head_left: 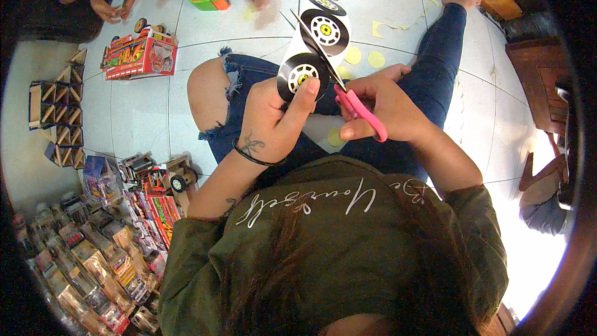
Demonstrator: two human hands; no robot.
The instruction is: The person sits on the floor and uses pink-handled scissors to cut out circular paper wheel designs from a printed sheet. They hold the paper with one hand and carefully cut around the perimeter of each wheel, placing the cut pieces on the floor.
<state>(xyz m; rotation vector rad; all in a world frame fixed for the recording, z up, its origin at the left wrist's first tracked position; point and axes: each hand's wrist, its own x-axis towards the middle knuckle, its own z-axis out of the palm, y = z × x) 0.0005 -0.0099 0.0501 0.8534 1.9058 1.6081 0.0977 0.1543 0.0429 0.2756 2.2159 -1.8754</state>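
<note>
Head view, looking down over a seated person's lap. A glossy paper strip printed with black wheels, yellow-and-white hubs at their centres, curves up above the knees over the white tiled floor. The left hand, wrist raised and a thin black band round it, is pinched shut on the strip's lower wheel, thumb flat across the print. The right hand, fingers curled through the loops, is closed on pink-handled scissors; their thin metal blades lie slantwise across the strip between two wheels. Small yellow paper discs lie flat on the floor just beyond the knees. A box-shaped cardboard toy truck, brightly printed, stands toward the floor's far left.
</note>
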